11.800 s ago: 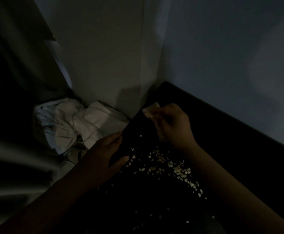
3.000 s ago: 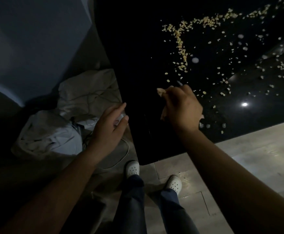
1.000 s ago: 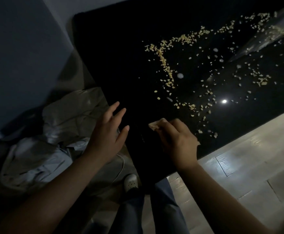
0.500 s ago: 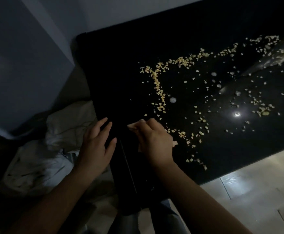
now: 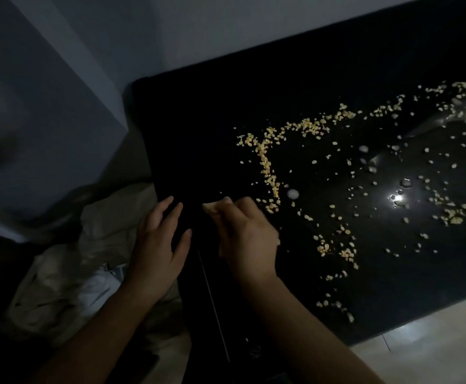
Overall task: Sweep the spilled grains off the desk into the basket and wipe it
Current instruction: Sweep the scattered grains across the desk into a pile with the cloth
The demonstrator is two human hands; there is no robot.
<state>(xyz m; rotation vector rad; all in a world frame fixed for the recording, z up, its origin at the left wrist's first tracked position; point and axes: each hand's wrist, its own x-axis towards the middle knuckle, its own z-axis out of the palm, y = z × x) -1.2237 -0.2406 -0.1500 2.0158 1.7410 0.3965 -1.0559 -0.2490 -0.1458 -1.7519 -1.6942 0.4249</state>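
Sweeping step under way, wiping not yet begun.

Far left: the basket, lined with a crumpled pale bag, is sitting below the desk's left edge.

The left hand is hovering at that edge, fingers spread and straight, holding nothing, likely acting as a guard.

The right hand is curling round a pale cloth, pressing it on the desk beside the edge.

The grains are lying scattered to its right, in a bent ridge and loose specks.

Next move probably calls for reaching right and dragging them leftward.
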